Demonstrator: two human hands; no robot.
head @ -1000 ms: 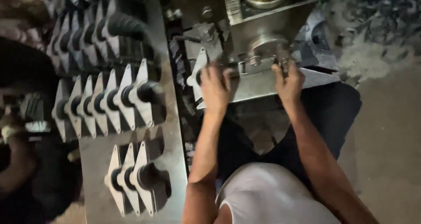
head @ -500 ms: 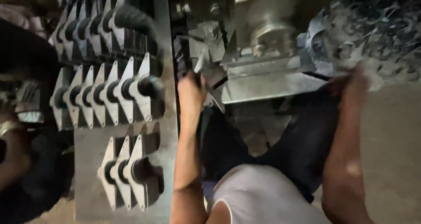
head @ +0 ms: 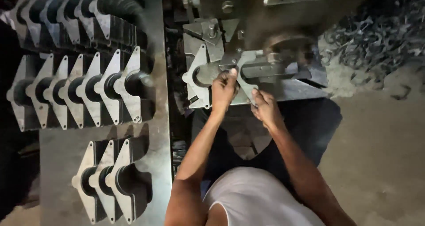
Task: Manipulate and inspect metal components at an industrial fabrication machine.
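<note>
a: where's the plate [head: 208, 73] now?

b: on the machine bed [head: 292, 91], under the press head [head: 283, 49]. the left hand [head: 224, 89] pinches its near edge, fingers closed on it. the right hand [head: 264, 107] sits at the bed's front edge, curled; i can't tell if it grips anything.

a: how far along does this look?

b: i'd judge it's being seated, not yet pressed. three rows of stacked plates [head: 84, 91] stand on the bench [head: 57, 159] to the left, and a scrap heap [head: 376, 35] lies far right, so much work looks done.

a: which way does it point?

b: its long axis runs left to right across the bed, rounded lobe to the left, the other end under the head.
</note>
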